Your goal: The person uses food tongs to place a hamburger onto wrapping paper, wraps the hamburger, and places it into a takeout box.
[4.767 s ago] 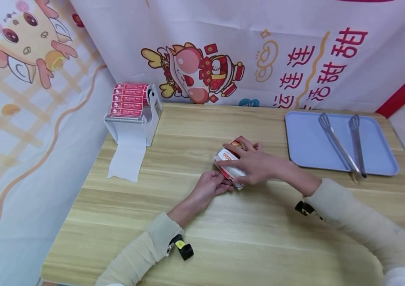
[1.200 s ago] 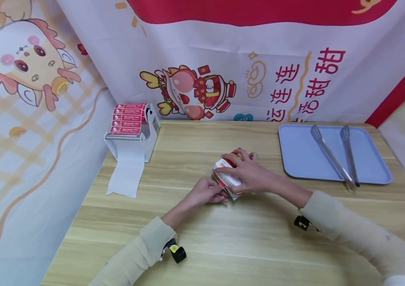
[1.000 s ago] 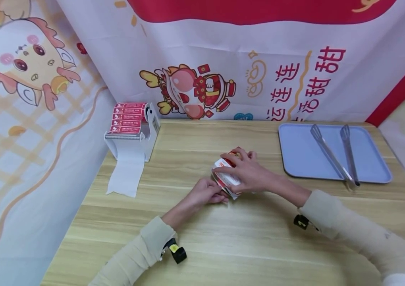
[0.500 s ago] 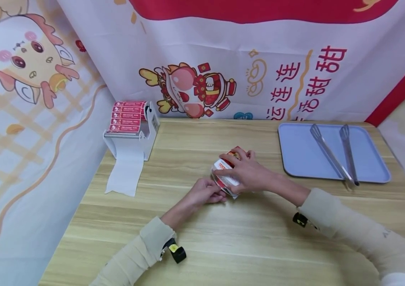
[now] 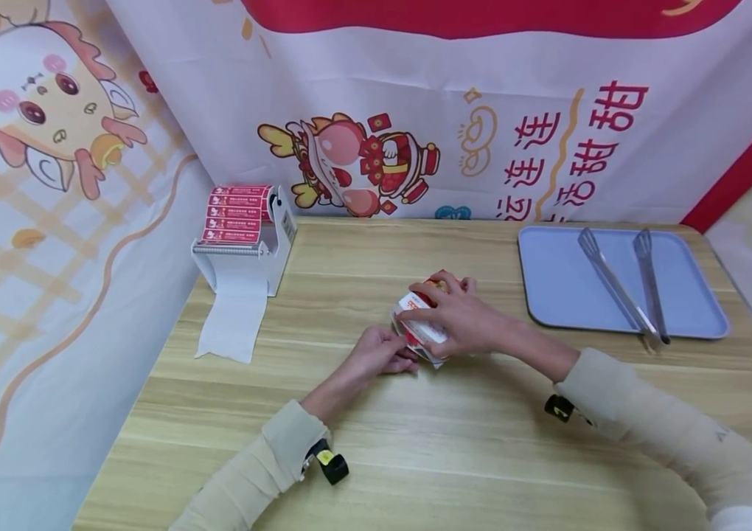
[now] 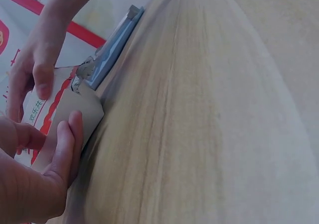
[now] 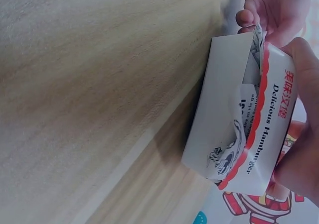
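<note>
A white and red hamburger box (image 5: pixel 424 330) sits turned at an angle on the wooden table. My right hand (image 5: pixel 464 317) grips it from above with spread, bent fingers across the lid. My left hand (image 5: pixel 372 354) pinches the near left edge; in the left wrist view its fingertips (image 6: pixel 75 122) lie along the pale side wall. In the right wrist view the lid reads "Delicious Hamburger", and crumpled printed paper (image 7: pixel 234 149) pokes out of the gap between the lid and the base (image 7: pixel 219 99). What lies inside the box is hidden.
A label dispenser (image 5: pixel 286 247) stands at the back left, a blank white strip (image 5: pixel 233 324) hanging from it. At the right lies a blue tray (image 5: pixel 548 287) with two metal tongs-like tools (image 5: pixel 615 284), their handle ends over its near rim. Printed cloth walls border the back and left.
Since the earliest frame the head view has tilted, so the scene sits lower. Both hands stay on the box; over the last second my left hand's fingers shift only slightly along its edge.
</note>
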Demonstrator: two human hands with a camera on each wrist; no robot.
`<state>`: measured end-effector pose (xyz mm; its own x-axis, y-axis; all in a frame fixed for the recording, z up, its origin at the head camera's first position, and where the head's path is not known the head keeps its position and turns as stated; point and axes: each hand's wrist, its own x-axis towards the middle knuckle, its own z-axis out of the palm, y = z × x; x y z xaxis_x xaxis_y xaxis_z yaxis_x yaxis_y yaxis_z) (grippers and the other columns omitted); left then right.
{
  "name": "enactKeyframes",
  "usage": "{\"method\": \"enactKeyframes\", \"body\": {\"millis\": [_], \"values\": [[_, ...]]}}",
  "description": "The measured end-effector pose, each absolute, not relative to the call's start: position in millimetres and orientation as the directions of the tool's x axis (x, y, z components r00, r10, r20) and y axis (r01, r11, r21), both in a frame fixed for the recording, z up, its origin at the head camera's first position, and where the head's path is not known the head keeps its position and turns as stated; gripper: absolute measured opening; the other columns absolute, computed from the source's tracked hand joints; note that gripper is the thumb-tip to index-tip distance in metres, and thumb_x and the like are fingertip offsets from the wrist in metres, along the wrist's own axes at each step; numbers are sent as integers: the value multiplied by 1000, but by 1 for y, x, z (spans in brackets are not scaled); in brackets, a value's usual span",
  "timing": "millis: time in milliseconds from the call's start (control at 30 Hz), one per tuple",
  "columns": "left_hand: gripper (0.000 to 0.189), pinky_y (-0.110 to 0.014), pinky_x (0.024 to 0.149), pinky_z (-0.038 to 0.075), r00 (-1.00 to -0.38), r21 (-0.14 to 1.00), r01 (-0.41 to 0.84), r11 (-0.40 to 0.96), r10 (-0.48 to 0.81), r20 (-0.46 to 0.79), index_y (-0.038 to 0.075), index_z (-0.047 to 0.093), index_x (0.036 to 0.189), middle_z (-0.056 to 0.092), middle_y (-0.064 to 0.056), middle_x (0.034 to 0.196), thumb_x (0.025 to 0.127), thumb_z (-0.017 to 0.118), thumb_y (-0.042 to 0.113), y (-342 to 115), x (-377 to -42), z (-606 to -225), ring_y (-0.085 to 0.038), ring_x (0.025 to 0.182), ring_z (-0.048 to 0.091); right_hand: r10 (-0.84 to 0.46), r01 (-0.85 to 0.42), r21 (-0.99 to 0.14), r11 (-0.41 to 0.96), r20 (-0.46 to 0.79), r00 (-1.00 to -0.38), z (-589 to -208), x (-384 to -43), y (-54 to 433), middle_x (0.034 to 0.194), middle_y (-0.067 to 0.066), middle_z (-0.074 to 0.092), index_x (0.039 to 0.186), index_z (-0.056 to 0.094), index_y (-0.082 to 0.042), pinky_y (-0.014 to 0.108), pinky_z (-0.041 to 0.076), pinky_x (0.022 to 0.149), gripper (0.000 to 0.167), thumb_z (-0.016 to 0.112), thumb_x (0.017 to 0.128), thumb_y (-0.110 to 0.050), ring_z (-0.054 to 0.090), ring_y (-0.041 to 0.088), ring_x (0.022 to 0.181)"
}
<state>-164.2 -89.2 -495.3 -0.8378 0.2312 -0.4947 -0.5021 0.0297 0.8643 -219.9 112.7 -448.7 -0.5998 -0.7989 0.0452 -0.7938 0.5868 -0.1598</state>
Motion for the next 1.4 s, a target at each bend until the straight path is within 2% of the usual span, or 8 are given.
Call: {"method": "enactKeyframes", "body": {"millis": [200,400,700,1100,1400], "values": [[25,-18,63,57,-847,872,-489,11,231,-478,-13,63,106,71,-5,73,103,50,8,-89,-164,-492,-11,66,70,-788,-779,-195,596,42,-614,-448,-220,114,157,4,36,142,50,-47,56,27,93,65,73,81,-52,27,34,137],[23,-17,65,57,-846,874,-485,-18,261,-464,-10,61,106,71,-3,75,104,49,9,-90,-162,-493,-11,70,71,-787,-780,-190,596,53,-614,-447,-219,113,157,5,38,142,51,-45,57,29,93,66,74,80,-52,28,35,137],[25,-14,69,57,-855,888,-457,-53,303,-422,-16,58,109,70,-4,76,104,47,5,-86,-161,-496,-10,73,71,-785,-784,-177,594,81,-614,-449,-219,115,156,5,38,143,50,-44,55,30,91,70,76,79,-51,29,35,137],[26,-17,77,58,-872,895,-438,-79,277,-403,-17,58,112,71,-7,84,105,45,4,-85,-158,-497,-13,78,72,-817,-824,-88,560,108,-567,-454,-220,112,154,7,42,140,55,-43,54,33,85,64,70,78,-52,34,38,134],[28,-25,86,59,-846,861,-496,-113,288,-450,-15,57,114,69,-10,91,106,39,4,-85,-156,-500,-17,84,72,-821,-825,-33,564,86,-564,-450,-216,111,152,8,42,141,53,-45,56,36,84,62,68,81,-53,35,38,131]]}}
